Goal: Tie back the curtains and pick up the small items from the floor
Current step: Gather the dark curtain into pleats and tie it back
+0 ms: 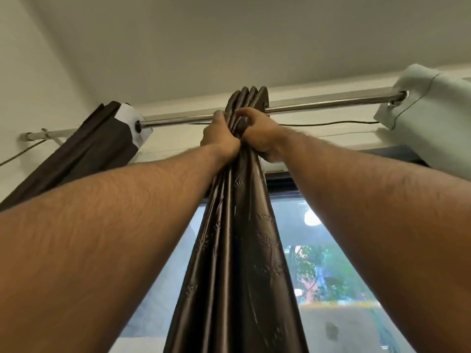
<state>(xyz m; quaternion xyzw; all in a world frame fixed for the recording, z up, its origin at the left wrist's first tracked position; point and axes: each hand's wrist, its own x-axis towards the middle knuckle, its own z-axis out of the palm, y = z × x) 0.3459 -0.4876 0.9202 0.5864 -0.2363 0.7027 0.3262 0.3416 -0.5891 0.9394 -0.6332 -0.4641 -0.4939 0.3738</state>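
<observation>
Both the left hand (221, 138) and right hand (256, 135) have fingers curled tight around the gathered brown curtain (237, 250) just below the rod (318, 105), evidently bunching its folds at mid-window for tying.

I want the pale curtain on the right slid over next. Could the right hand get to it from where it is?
Probably yes: the right hand grips the brown curtain, and only bare rod lies between it and the pale curtain.

Two bare forearms, no sleeves in view, both hairy along their length. Left hand (221, 138) and right hand (257, 133): no rings, no watch, no gloves.
</observation>
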